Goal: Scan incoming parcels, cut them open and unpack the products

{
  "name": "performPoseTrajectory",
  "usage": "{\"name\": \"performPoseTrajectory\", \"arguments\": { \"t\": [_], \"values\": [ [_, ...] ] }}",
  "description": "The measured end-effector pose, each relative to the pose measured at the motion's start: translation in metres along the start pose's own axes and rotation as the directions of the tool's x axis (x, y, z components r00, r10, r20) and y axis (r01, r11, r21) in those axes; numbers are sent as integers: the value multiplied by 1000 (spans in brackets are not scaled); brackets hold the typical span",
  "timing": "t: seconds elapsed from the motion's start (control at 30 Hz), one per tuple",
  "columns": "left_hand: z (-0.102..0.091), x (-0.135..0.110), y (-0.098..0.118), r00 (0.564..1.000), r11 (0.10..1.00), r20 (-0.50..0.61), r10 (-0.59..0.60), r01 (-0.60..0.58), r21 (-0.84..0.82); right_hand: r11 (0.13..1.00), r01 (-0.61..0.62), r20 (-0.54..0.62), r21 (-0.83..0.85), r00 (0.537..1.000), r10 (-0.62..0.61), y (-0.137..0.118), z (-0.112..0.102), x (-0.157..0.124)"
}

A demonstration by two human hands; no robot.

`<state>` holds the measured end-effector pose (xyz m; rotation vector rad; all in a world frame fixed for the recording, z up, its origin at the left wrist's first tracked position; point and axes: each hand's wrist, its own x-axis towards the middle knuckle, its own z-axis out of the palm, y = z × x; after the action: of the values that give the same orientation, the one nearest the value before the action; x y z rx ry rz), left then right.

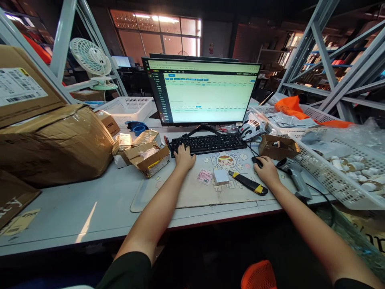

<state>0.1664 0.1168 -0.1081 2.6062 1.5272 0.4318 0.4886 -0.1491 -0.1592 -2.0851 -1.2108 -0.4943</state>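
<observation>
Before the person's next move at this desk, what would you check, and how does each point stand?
1. Left hand on the keyboard: ok, its fingers rest on the left end.
2. Right hand on the mouse: ok, it cups it.
3. Monitor on: ok, a page shows; its text is too small to read.
4. Utility knife blade drawn in: cannot tell; it lies on the desk mat close to the right hand.
5. Barcode scanner at hand: ok, it lies just right of the right hand.
6. Small white box free of both hands: ok.
</observation>
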Motion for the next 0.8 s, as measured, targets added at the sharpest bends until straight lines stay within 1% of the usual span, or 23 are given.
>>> {"name": "performPoseTrajectory", "arguments": {
  "t": [0.1, 0.23, 0.27, 0.33, 0.43, 0.5, 0.63, 0.8],
  "values": [
    [1, 1, -1, 1000, 1000, 16, -4, 4, -9, 1000, -17, -39, -4, 999, 17, -1, -1, -1],
    [3, 3, -1, 1000, 1000, 28, -4, 4, -21, 995, -88, 6, -45, 996, 88, -2, -1, -2],
    [3, 3, -1, 1000, 1000, 24, -4, 5, -21, 995, -86, 23, -42, 996, 87, -2, -1, -1],
    [3, 3, -1, 1000, 1000, 15, -1, 1, -19, 999, -42, 44, -6, 998, 42, -2, -1, 0],
    [3, 3, -1, 1000, 1000, 14, 10, -9, -18, 999, 24, 21, 48, 999, -25, -3, -1, 1],
    [3, 2, -1, 1000, 1000, 19, 14, -14, -22, 999, 7, 11, 33, 1000, -7, -4, -2, 1],
    [3, 3, -2, 1000, 999, 22, 21, -20, -28, 999, -44, 43, -19, 998, 45, -6, -4, 0],
    [6, 1, -3, 1000, 999, 14, 9, -9, -47, 1000, 12, -6, 12, 1000, -12, -1, -2, -3]
  ]
}}
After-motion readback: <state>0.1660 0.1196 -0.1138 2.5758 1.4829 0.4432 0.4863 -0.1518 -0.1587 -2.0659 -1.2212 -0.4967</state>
